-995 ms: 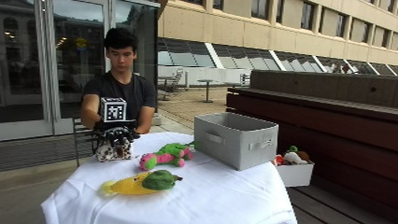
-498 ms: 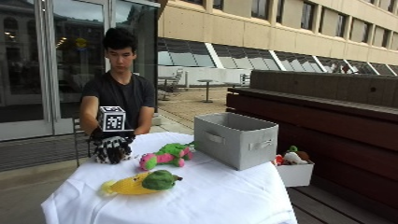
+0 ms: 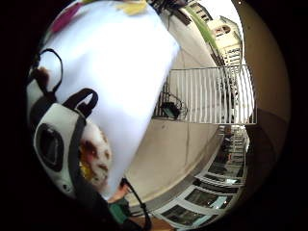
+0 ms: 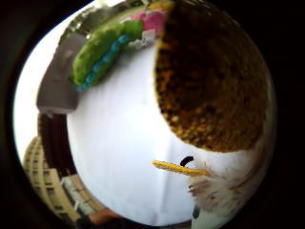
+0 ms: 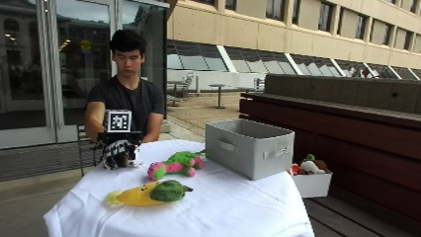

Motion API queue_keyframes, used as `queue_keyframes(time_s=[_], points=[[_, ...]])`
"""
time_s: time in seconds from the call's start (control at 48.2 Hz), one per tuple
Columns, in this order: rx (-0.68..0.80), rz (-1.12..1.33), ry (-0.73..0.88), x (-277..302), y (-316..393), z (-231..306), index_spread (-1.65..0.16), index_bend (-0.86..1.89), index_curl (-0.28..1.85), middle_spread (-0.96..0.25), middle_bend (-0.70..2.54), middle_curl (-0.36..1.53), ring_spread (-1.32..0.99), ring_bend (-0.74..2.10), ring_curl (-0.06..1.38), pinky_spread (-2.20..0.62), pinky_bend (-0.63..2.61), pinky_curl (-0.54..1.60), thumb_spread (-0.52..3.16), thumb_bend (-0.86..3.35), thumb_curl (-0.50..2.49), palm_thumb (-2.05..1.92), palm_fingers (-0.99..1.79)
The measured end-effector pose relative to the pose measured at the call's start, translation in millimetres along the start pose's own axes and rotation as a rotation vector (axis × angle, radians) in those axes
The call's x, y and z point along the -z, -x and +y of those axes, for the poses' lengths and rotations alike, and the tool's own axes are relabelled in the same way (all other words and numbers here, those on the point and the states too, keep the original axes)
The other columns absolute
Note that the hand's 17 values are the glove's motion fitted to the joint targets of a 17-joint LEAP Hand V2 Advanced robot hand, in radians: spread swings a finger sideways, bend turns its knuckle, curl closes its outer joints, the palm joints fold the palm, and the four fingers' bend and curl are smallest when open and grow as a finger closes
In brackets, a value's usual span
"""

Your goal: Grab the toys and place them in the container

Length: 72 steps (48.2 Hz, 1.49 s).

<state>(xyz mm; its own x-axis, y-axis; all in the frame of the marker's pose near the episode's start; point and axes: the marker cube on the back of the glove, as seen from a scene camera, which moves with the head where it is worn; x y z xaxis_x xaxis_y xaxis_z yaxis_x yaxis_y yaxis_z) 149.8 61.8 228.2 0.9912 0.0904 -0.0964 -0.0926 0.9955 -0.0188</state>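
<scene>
Outdoors on a paved terrace, a table with a white cloth stands in front of me, glass doors behind and a long wooden bench off to one side. Farthest left is my gloved right hand, near the table's back corner, its fingers curled around a brown-and-white plush toy — the palm views show its speckled fur and pale tuft pressed right up against the palm. I judge this to be the pick-up step: the first toy is in my hold, and it is not yet carried to the container.

Out past my grip toward the table's middle lies the green-and-pink plush, and nearer the front edge, well apart from my hand, the yellow-and-green plush. Farther right than either, on the far side of the green-and-pink one from my grip, sits the grey fabric bin, open at the top.

The next move, as I see it, calls for lifting the toy high enough to pass over the green-and-pink plush and the bin's near rim, then letting go above the opening. Bare cloth lies between my hand and the bin — room enough to travel. Just behind my grip the cloth drops off the table's edge, so I should not drift back.
</scene>
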Motion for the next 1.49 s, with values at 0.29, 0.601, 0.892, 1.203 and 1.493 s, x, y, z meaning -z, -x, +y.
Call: queue_keyframes(time_s=[0.29,0.601,0.892,1.203,1.493], points=[[-0.005,-0.068,0.055,47.7,14.4,-14.6,-0.3,0.25,0.19,-0.3,0.98,0.57,-0.35,1.18,0.46,-0.5,0.76,0.36,0.7,0.47,0.64,0.74,1.14],[0.047,-0.047,-0.098,191.0,53.4,-63.6,-0.33,0.11,0.12,-0.36,0.88,0.57,-0.4,1.21,0.47,-0.45,0.81,0.38,0.63,0.34,0.73,0.61,1.05],[0.159,-0.058,-0.187,276.9,120.2,-99.9,-0.35,0.12,0.05,-0.39,0.85,0.59,-0.41,1.23,0.47,-0.45,0.82,0.37,0.63,0.31,0.82,0.61,1.04],[0.309,-0.073,-0.207,317.0,281.2,-129.2,-0.35,0.13,-0.01,-0.4,0.81,0.62,-0.41,1.22,0.47,-0.44,0.82,0.37,0.64,0.28,0.9,0.62,1.04],[0.404,-0.1,-0.204,323.4,400.1,-129.8,-0.36,0.12,-0.01,-0.42,0.79,0.65,-0.41,1.22,0.47,-0.44,0.81,0.36,0.65,0.25,0.96,0.63,1.04]])
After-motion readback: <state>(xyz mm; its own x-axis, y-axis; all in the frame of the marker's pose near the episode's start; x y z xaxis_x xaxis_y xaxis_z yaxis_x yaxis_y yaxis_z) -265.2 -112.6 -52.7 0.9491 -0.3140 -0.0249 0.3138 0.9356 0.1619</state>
